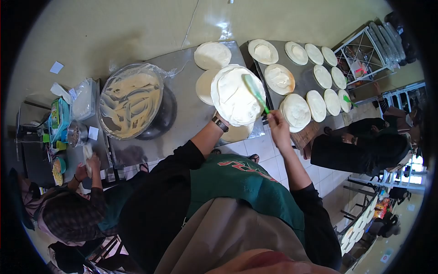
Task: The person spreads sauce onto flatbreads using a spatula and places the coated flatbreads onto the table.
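My left hand [215,119], with a dark watch at the wrist, holds up a round flat cake [232,102] from below. Its fingers are hidden under the cake. Thick white cream covers the cake's top in uneven swirls. My right hand [277,125] is closed around the handle of a green spatula [256,92]. The spatula's pale blade lies against the cream on the right half of the cake. Just behind and left of the held cake, a cream-topped round [212,55] and a plain round [205,86] lie on the metal table [187,114].
On the left stands a large bowl [109,91] smeared with pale cream and lined with plastic. Several cream-topped rounds [296,112] cover the right table. A co-worker [73,210] handles something pale at lower left; other people [360,146] stand at right.
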`<state>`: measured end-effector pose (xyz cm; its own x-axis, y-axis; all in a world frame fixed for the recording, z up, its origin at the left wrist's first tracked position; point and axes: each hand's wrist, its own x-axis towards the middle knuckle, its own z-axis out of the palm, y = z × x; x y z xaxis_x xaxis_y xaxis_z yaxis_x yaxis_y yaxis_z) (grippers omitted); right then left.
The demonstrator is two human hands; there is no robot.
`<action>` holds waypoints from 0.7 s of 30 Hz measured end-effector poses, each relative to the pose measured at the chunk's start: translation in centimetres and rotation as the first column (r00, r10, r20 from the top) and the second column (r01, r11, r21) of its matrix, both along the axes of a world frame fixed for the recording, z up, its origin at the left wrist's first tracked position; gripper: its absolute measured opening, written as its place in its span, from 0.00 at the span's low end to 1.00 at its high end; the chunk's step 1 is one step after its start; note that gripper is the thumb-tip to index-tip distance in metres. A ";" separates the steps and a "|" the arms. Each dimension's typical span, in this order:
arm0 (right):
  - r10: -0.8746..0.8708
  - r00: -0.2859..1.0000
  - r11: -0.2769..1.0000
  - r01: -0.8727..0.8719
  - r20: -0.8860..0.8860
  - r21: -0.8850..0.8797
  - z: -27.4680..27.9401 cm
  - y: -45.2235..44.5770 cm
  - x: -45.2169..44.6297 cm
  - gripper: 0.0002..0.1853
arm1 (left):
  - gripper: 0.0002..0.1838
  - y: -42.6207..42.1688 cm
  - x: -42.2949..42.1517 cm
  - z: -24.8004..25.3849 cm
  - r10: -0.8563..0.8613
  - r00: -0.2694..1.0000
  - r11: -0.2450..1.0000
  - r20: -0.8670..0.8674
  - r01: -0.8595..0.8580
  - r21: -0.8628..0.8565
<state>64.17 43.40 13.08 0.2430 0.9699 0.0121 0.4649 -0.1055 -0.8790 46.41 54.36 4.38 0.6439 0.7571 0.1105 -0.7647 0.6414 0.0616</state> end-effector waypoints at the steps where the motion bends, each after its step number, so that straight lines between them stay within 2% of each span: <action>1: 0.061 0.992 0.992 -0.073 0.111 0.105 0.4 -0.6 -1.3 0.06 | 0.34 0.3 0.1 0.1 0.016 1.000 1.000 -0.016 -0.015 0.004; 3: 0.244 0.969 0.964 -0.247 0.039 0.097 0.7 -2.5 -3.7 0.07 | 0.34 0.4 -0.1 0.3 0.049 0.997 0.999 -0.054 -0.049 0.002; 4: 0.315 0.938 0.943 -0.327 -0.143 -0.065 1.3 -3.2 -4.1 0.07 | 0.38 0.3 -0.4 0.5 0.080 0.991 0.995 -0.105 -0.074 0.061; 5: 0.320 0.937 0.942 -0.331 -0.140 -0.063 2.0 -2.8 -4.1 0.07 | 0.38 0.5 -0.8 0.6 0.085 0.991 0.995 -0.103 -0.079 0.063; 7: 0.162 0.928 0.959 -0.228 -0.337 -0.166 2.8 -2.0 -3.4 0.07 | 0.32 0.6 -1.7 0.0 -0.002 0.997 0.999 0.072 -0.002 0.043; 8: 0.109 0.954 0.980 -0.150 -0.278 -0.130 2.4 -0.7 -2.5 0.06 | 0.30 0.9 -1.7 -1.3 0.048 0.999 0.990 0.014 -0.050 0.134; 9: -0.003 0.917 0.982 -0.071 -0.398 -0.172 3.2 0.5 -2.1 0.06 | 0.30 0.7 -1.8 -1.2 0.052 0.999 0.990 0.013 -0.053 0.132; 11: 0.005 0.926 0.980 -0.081 -0.378 -0.184 3.5 2.6 -1.3 0.06 | 0.29 0.3 -1.7 -0.3 0.121 0.981 0.977 -0.154 -0.090 0.192; 12: 0.007 0.928 0.980 -0.082 -0.374 -0.183 3.5 3.3 -1.5 0.06 | 0.29 0.1 -1.7 -0.2 0.049 0.998 0.988 -0.050 -0.041 0.149; 13: 0.067 0.955 0.982 -0.115 -0.289 -0.152 3.3 3.8 -1.9 0.06 | 0.29 -0.1 -1.6 -0.3 0.051 0.998 0.988 -0.047 -0.044 0.149; 14: 0.125 0.971 0.981 -0.152 -0.201 -0.124 3.2 4.0 -2.5 0.07 | 0.29 -0.1 -1.5 -0.3 -0.023 0.998 0.992 0.055 0.016 0.125; 15: 0.128 0.971 0.980 -0.155 -0.201 -0.125 3.2 3.9 -3.0 0.07 | 0.30 -0.2 -1.5 -0.3 -0.094 0.983 0.991 0.157 0.077 0.107; 17: 0.311 0.950 0.949 -0.310 0.021 -0.054 3.1 2.9 -4.3 0.07 | 0.30 -0.1 -1.7 -0.4 -0.080 0.986 0.993 0.147 0.065 0.100; 19: 0.348 0.934 0.937 -0.344 0.078 -0.059 5.0 1.3 -5.1 0.07 | 0.30 0.1 -2.5 -0.4 -0.056 0.990 0.995 0.130 0.045 0.089; 21: 0.404 0.816 0.888 -0.459 0.414 0.038 5.8 -0.2 -4.9 0.07 | 0.30 -0.2 -3.4 -0.4 -0.034 0.993 0.997 0.110 0.025 0.075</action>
